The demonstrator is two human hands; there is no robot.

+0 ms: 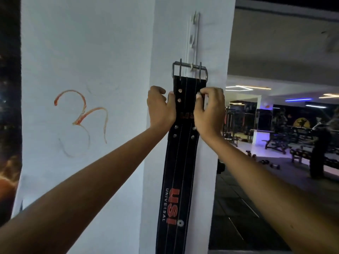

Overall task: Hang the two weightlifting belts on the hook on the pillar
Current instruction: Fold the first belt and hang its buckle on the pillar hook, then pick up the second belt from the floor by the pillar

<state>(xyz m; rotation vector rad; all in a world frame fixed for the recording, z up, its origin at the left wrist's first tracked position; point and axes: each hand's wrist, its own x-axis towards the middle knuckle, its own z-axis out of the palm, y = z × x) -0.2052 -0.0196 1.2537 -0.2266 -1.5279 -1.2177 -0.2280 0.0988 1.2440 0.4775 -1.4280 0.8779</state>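
A black weightlifting belt (177,167) with red USI lettering hangs flat down the front of the white pillar (159,43). Its metal buckle (189,67) sits over the lowest hook (191,66) of a white vertical hook rail (192,33). My left hand (160,107) grips the belt's left edge just below the buckle. My right hand (209,109) pinches the right edge at the same height. Only this one belt can be seen; a second layer behind it cannot be made out.
The pillar's left face (82,88) bears an orange scribble (82,114). To the right a dim gym floor opens out with benches (278,142), loose dumbbells (266,162) and a standing person (319,149). More hooks sit higher on the rail.
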